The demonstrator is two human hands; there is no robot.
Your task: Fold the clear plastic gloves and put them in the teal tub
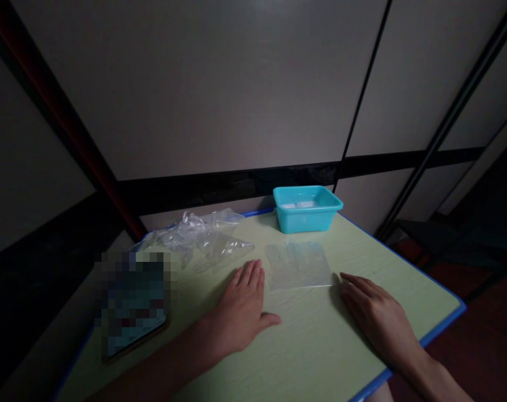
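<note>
My left hand (244, 307) lies flat on the pale green table, palm down, with the thumb spread to the right and nothing in it. Just beyond its right side is a flat clear plastic bag (299, 265), laid out smooth on the tabletop. My right hand (377, 310) rests by the bag's lower right corner, fingers stretched out and slightly bent, its palm hidden. Whether its fingertips touch the bag I cannot tell. Behind the bag stands a turquoise plastic basket (307, 219) with something whitish inside.
Crumpled clear plastic (199, 237) lies at the table's back left. A blurred-out device with a dark case (138, 307) is at the left edge. Blue edging rims the table (421, 335). Grey cabinet doors (237, 95) rise close behind it.
</note>
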